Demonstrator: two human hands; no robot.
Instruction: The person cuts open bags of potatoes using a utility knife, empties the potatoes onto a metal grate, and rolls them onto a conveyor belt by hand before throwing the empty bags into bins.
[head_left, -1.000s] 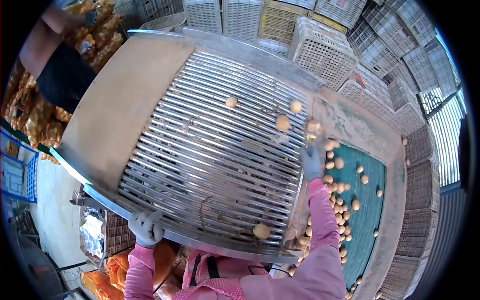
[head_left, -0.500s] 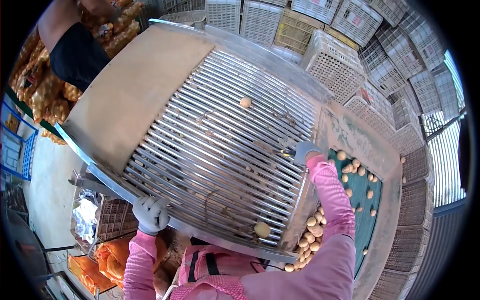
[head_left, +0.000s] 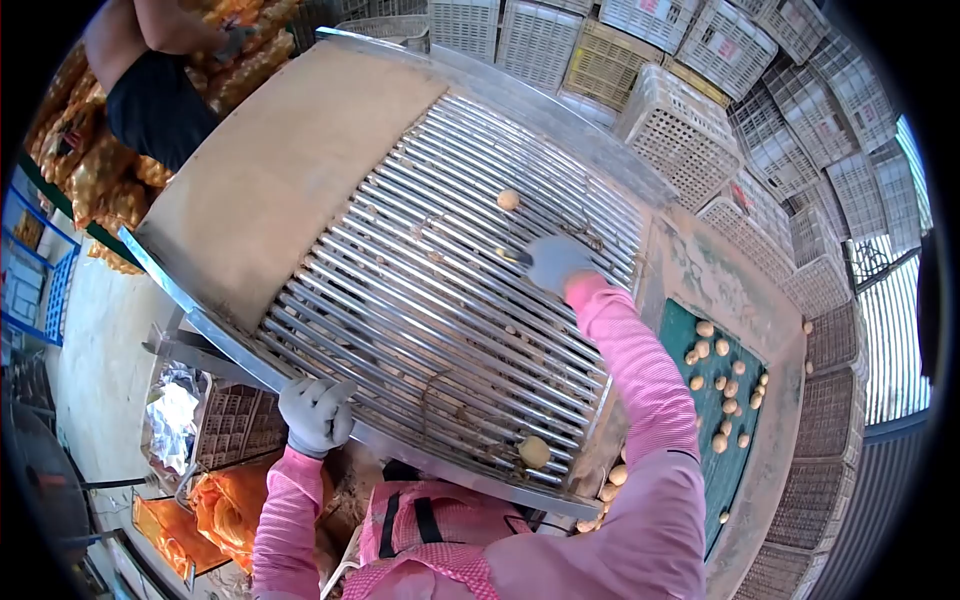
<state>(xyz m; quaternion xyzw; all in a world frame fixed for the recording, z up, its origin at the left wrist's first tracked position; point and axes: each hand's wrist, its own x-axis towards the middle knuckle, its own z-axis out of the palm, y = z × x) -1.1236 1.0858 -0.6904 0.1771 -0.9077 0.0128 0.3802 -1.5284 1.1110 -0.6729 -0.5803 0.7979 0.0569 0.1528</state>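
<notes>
My left hand (head_left: pixel 317 412), in a grey-white glove, is curled over the metal rim (head_left: pixel 228 345) of the sorting table. My right hand (head_left: pixel 558 265), also gloved, is over the steel rollers (head_left: pixel 430 290). From its fingers pokes a small dark tool with a yellow part (head_left: pixel 514 256); its exact kind is hard to make out. One potato (head_left: pixel 508 200) lies on the rollers just beyond my right hand. Another potato (head_left: pixel 534 452) rests at the near end of the rollers. Bits of dry stalk and soil are scattered between the bars.
On the right, a green belt (head_left: pixel 680 345) carries several potatoes. More potatoes (head_left: pixel 608 492) are heaped beside my right sleeve. Plastic crates (head_left: pixel 680 130) are stacked behind and to the right. At the upper left, a person (head_left: pixel 150 90) stands by filled net sacks (head_left: pixel 105 180). Orange bags (head_left: pixel 230 510) lie lower left.
My right hand has moved left and away from me, from the rollers' right edge to farther in over them. My left hand stays on the rim. Potatoes on the green belt have shifted.
</notes>
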